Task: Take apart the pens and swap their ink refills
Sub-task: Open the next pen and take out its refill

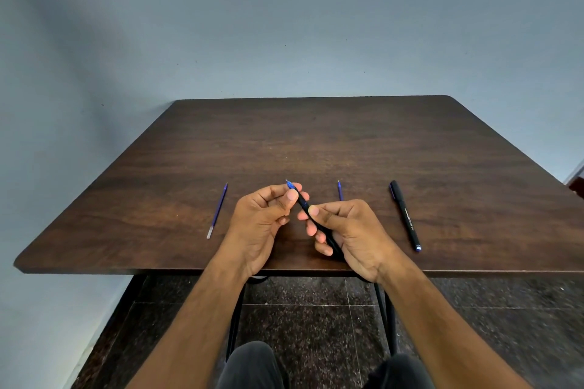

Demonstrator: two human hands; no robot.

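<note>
surroundings: dark wood-grain table (316, 142) with rounded corners, grey wall behind, speckled stone floor at frame bottom.
loose refill (217, 210): thin purple tube, left of centre, lying apart from the hands.
second refill (340, 190): only its tip end shows above the right hand (350, 232).
capped pen (405, 215): slim black, right of centre, untouched.
held pen (305, 204): black barrel, blue tip, tilted up-left at centre.
grip: left hand (264, 218) pinches the tip end; right hand wraps the barrel.
hidden: barrel's lower end behind right fingers.

Head-worn view, facing forward-down, close over table (316, 142)
</note>
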